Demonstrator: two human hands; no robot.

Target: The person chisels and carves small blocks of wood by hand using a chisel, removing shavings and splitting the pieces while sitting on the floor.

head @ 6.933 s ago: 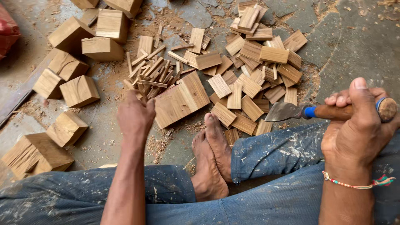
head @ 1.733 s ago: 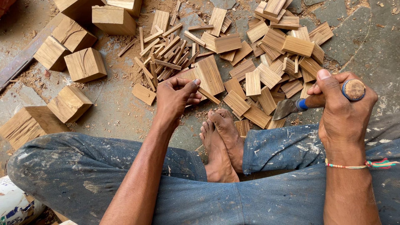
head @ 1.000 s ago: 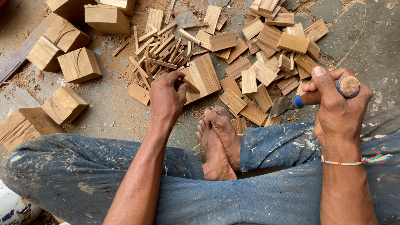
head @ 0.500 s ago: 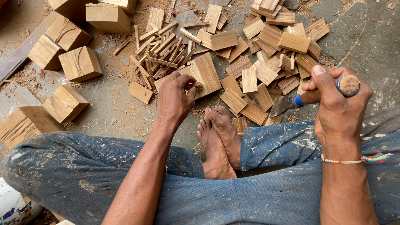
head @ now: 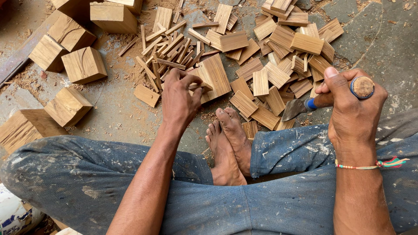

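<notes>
Now left hand (head: 178, 98) pinches thin stick (head: 198, 87); right hand (head: 350, 109) unmoved, gripping chisel (head: 305, 106).

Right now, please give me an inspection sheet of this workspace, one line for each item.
Surface: grey floor, sawdust scattered.
Job's things: thin wood stick pinched over a flat wood slab; chisel with wooden handle.
Clutter: flat wood pieces piled; thin sticks heaped; wood blocks at left.
Grippers: left hand shut on the stick; right hand shut on the chisel.
Cables: nothing seen.
Surroundings: crossed legs in blue trousers, bare feet.
</notes>
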